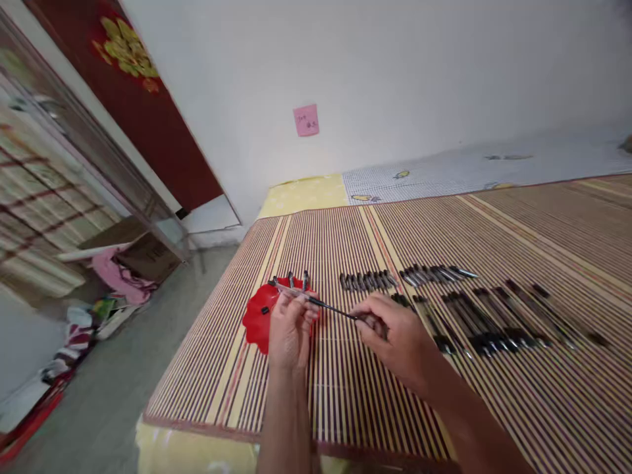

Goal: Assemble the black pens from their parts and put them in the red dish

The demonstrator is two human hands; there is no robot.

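Note:
My left hand [290, 326] is closed around a slim clear tube [292, 290] with a dark end, held above a red scalloped dish [255, 322]. From the tube's near end a thin black rod [336, 309] runs to my right hand [397, 332], whose fingers pinch its other end. Whether the rod sits inside the tube or only meets it, I cannot tell. Several small dark-tipped tubes [305, 280] lean on the dish's far rim, and a small black piece [265, 310] lies in it.
Rows of short dark-tipped tubes [368, 281] and long thin black-ended sticks [494, 322] lie on the striped mat [197, 382] to the right. A wall with a pink note [307, 120] stands behind the bed. Its left edge drops to a grey floor [123, 368].

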